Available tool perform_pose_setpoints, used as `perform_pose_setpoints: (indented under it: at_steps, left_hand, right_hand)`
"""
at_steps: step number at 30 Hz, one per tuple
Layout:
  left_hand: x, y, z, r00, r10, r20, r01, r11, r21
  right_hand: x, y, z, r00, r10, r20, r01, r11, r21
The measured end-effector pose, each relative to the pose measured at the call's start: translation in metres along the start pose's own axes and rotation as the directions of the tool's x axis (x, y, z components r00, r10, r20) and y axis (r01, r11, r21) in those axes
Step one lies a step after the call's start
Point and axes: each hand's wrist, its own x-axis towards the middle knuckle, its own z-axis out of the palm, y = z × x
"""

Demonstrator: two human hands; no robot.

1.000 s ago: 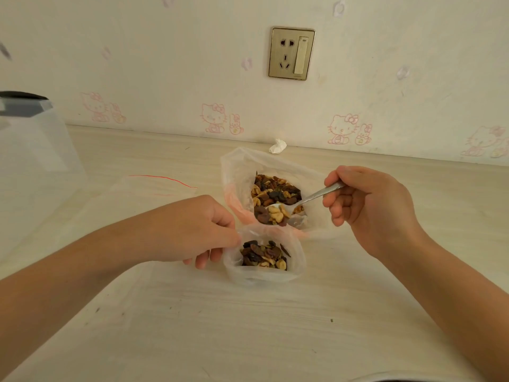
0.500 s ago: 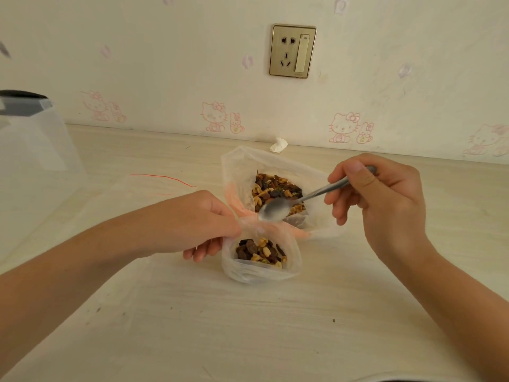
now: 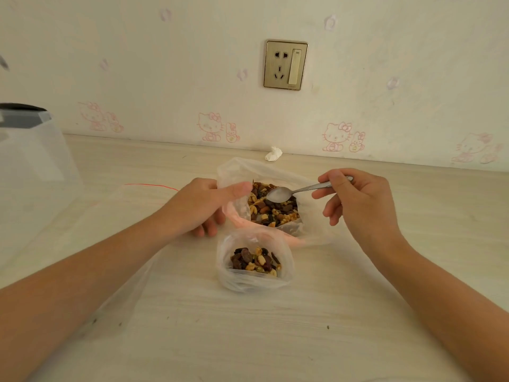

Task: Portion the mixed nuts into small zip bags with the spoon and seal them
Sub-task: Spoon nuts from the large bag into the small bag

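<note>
Spoon over the supply now: the right hand (image 3: 358, 199) pinches the spoon (image 3: 292, 192) by its handle between thumb and curled fingers, the bowl looking empty and hovering just above the mixed nuts (image 3: 275, 210) in the large bag (image 3: 239, 168) at the far middle of the table (image 3: 275, 340). The left hand (image 3: 203, 205) grips that bag's left rim, thumb hooked over the edge and fingers underneath, holding the mouth wide. The small zip bag (image 3: 228, 279) stands on its own just near of the large one, mouth open, a shallow layer of nuts in the bottom, no hand on it. This looks like a fresh scoop, so dip the bowl low and draw it through the pile for a level load. The risk comes on the carry: that small bag is soft and unsupported, so the left hand would do well to steady its rim before anything tips in.
</note>
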Motion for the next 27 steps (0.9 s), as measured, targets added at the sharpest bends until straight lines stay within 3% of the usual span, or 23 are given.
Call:
perform_pose_setpoints:
  at_steps: [4, 11, 15, 19, 27]
  left_hand:
    - [0.015, -0.006, 0.004, 1.000, -0.010, 0.022, 0.007, 0.990, 0.139]
    - [0.015, -0.015, 0.008, 0.998, 0.058, -0.032, -0.053, 0.989, 0.141]
    - [0.015, -0.014, 0.008, 0.997, 0.073, -0.011, -0.072, 0.994, 0.078]
    - [0.015, -0.014, 0.011, 0.996, 0.089, 0.032, -0.090, 0.995, 0.037]
    - [0.007, -0.004, 0.020, 0.985, 0.160, 0.071, -0.150, 0.981, -0.125]
  right_hand:
    - [0.000, 0.001, 0.000, 1.000, -0.014, -0.005, 0.014, 1.000, -0.025]
    - [-0.002, -0.001, 0.002, 0.999, -0.037, -0.018, 0.035, 0.997, -0.072]
    - [-0.002, -0.004, 0.001, 0.997, -0.063, -0.035, 0.057, 0.988, -0.143]
    - [-0.007, -0.003, 0.008, 0.996, -0.075, 0.042, 0.082, 0.979, -0.187]
    - [-0.001, 0.004, 0.004, 0.998, 0.044, 0.034, -0.043, 0.999, -0.011]
